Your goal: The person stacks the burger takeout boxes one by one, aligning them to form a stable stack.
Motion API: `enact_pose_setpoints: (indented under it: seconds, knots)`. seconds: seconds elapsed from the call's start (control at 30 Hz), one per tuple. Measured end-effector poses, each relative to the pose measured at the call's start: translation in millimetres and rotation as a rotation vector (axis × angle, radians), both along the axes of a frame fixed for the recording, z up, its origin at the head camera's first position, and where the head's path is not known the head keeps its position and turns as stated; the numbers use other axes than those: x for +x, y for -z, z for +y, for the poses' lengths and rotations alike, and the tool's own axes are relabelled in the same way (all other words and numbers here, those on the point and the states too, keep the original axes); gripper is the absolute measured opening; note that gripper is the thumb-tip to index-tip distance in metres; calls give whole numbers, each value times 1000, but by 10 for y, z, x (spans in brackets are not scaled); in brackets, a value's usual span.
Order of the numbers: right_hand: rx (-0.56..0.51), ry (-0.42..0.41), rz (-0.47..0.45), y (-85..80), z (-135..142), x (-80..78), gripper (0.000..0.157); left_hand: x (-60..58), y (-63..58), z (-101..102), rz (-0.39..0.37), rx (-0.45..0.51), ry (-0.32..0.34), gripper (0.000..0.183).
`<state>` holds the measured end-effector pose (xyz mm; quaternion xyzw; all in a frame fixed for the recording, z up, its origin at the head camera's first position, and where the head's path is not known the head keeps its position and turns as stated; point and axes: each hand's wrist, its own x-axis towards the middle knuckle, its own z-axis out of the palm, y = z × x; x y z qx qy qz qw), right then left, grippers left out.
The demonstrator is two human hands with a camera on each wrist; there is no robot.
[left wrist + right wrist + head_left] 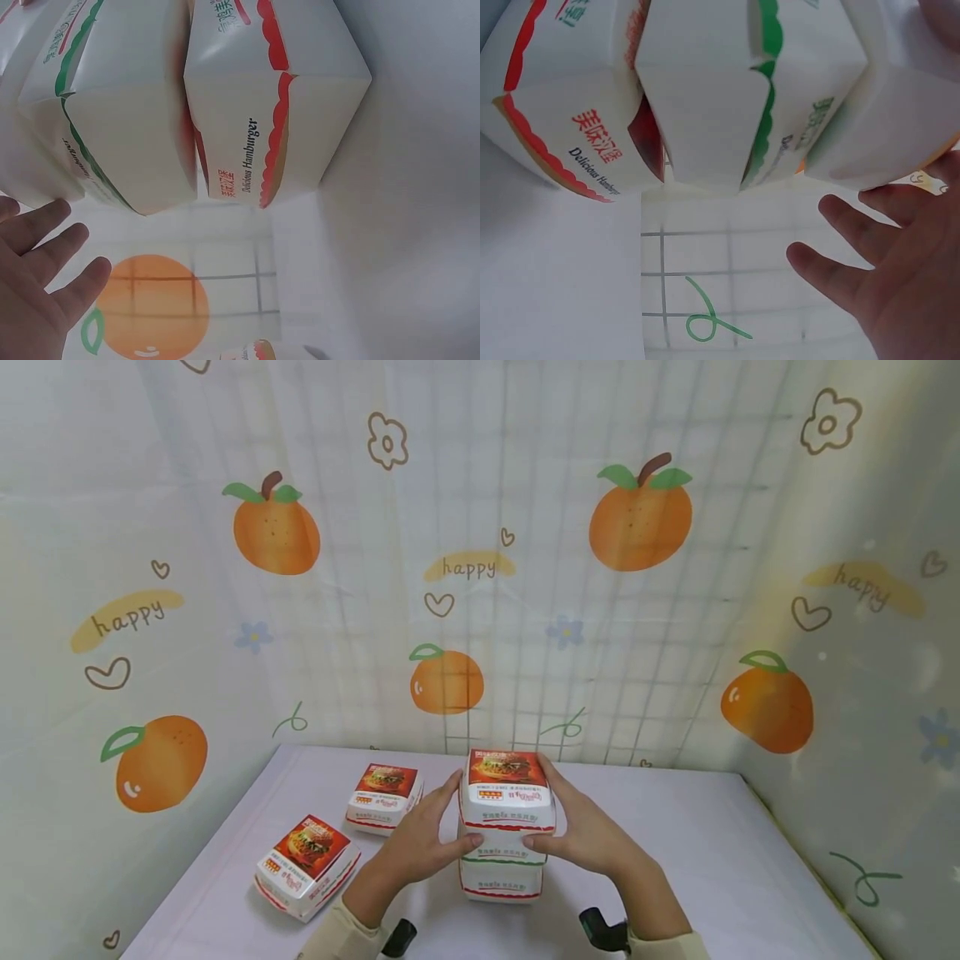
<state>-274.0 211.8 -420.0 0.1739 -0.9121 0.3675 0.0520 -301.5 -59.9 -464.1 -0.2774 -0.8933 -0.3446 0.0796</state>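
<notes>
Three white hamburger boxes stand stacked in the middle of the head view. The top box [506, 802] has a red lid with a burger picture and a red scalloped edge. Beneath it are a green-edged box [504, 852] and a red-edged bottom box [502, 887]. My left hand [423, 839] grips the top box from the left, and my right hand [592, 827] grips it from the right. Both thumbs lie at its lower front, with fingers along its sides. In the wrist views, several fingers [56, 232] spread out near the top box's far side.
Left of the stack, two more burger boxes sit on the white table [660, 827]: one nearer the front [307, 864], one farther back [385, 793]. A curtain [360, 652] printed with oranges surrounds the table at the back and sides.
</notes>
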Motion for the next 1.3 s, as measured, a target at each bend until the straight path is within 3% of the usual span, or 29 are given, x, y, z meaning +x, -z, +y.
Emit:
enact_pose_setpoints:
  seconds: [0.33, 0.73, 0.97, 1.17, 1.3]
  knots:
    - [-22, -16, 9, 24, 6, 15, 121, 3, 48, -9, 34, 1, 7, 95]
    - [-14, 11, 16, 34, 31, 30, 124, -8, 82, -59, 3, -15, -3, 95]
    - [-12, 23, 14, 19, 39, 33, 125, -37, 187, -224, 56, -40, 17, 93]
    - [-14, 23, 16, 15, 51, 28, 124, -58, 294, -418, 76, -124, -16, 94]
    - [-37, 17, 21, 20, 61, 29, 123, -54, 302, -562, 55, -156, -55, 96]
